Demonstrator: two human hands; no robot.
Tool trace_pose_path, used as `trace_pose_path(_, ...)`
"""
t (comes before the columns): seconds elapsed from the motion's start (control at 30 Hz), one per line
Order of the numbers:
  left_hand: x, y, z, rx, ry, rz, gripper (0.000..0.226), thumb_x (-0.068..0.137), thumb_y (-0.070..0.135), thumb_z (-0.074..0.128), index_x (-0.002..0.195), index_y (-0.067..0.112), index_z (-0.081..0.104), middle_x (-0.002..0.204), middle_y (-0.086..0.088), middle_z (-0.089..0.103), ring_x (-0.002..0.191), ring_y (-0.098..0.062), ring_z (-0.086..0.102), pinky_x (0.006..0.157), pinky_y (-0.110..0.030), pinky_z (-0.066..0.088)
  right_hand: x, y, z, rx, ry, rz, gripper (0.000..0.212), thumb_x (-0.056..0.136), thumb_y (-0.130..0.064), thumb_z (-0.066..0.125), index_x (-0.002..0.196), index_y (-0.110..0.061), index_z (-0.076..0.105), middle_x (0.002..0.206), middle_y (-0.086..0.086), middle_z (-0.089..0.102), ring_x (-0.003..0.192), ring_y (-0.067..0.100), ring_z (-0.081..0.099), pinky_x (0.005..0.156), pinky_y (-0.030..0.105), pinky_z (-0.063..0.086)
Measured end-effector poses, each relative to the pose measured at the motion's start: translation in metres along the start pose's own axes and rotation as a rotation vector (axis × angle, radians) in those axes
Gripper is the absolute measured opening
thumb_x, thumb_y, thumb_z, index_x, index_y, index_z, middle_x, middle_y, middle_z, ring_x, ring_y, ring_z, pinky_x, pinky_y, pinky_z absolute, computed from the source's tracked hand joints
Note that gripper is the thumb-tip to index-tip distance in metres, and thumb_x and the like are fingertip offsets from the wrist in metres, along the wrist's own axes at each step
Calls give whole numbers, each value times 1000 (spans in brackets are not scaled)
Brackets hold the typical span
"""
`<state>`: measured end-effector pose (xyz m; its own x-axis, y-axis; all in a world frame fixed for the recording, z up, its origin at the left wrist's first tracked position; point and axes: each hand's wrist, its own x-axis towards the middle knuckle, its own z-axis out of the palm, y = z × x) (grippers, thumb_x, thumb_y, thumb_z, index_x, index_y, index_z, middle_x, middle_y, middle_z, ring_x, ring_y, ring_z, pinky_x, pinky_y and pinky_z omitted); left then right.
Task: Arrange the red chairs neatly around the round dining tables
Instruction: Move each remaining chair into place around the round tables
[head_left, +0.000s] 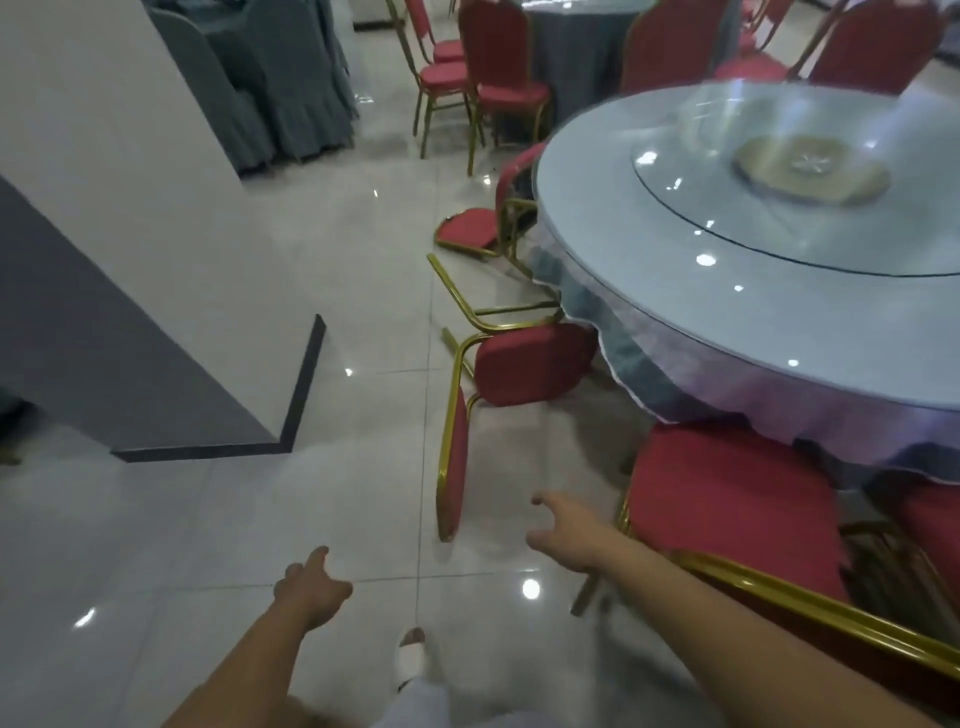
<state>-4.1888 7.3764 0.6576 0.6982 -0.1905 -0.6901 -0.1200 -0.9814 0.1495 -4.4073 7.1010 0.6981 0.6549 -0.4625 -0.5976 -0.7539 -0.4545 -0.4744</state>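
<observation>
Fallen chair: red padding, gold metal frame, laid on glossy tiles beside the round table.
Hands: left hand and right hand are spread open, nothing is held.
Nearby: second tipped chair.

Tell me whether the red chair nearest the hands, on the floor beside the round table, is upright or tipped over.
Tipped over. The chair lies on its side on the floor, backrest flat along the tiles, legs pointing sideways.

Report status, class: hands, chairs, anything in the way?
Left hand and right hand open, empty, reaching. Nearest tipped chair on its side by the round table; second tipped chair beyond. Floor path unobstructed.
</observation>
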Motion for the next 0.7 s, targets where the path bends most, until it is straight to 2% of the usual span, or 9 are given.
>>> trace_pose_path(0.17, 59, -2, -55, -74, -28, 157, 77, 90, 32, 62, 154, 24, 21, 152, -19, 28, 135, -36, 36, 110, -35, 34, 56, -30, 31, 236, 46, 256, 65, 89, -34, 65, 146, -16, 41, 142, 9, 49, 110, 21, 55, 85, 26, 43)
trace_pose_path(0.33, 116, -22, -121, -20, -104, 183, 76, 92, 32, 60, 154, 25, 19, 153, -18, 24, 136, -37, 33, 110, -36, 34, 91, -62, 53, 364, 122, 435, 59, 91, -32, 66, 141, -9, 45, 140, 13, 51, 123, 28, 52, 95, 31, 41)
trace_pose_path(0.53, 184, -14, -173, -4, -141, 201, 73, 91, 30, 60, 154, 23, 23, 151, -19, 29, 132, -38, 39, 107, -38, 40, 129, -96, 48, 421, 186, 520, 48, 91, -25, 68, 132, -7, 53, 119, 10, 57, 99, 22, 53, 80, 28, 40)
trace_pose_path(0.63, 213, 7, -189, 50, -191, 244, 73, 91, 31, 60, 154, 24, 23, 151, -19, 29, 133, -38, 38, 108, -39, 38, 156, -108, 37, 437, 190, 565, 36, 91, -26, 68, 120, -7, 56, 113, 9, 57, 95, 22, 52, 80, 30, 42)
trace_pose_path(0.7, 234, 27, -205, 88, -210, 287, 73, 91, 31, 60, 153, 25, 23, 152, -18, 28, 134, -37, 36, 109, -40, 38, 179, -120, 33, 467, 198, 582, 38, 92, -26, 67, 122, -6, 55, 110, 8, 55, 96, 23, 53, 82, 31, 43)
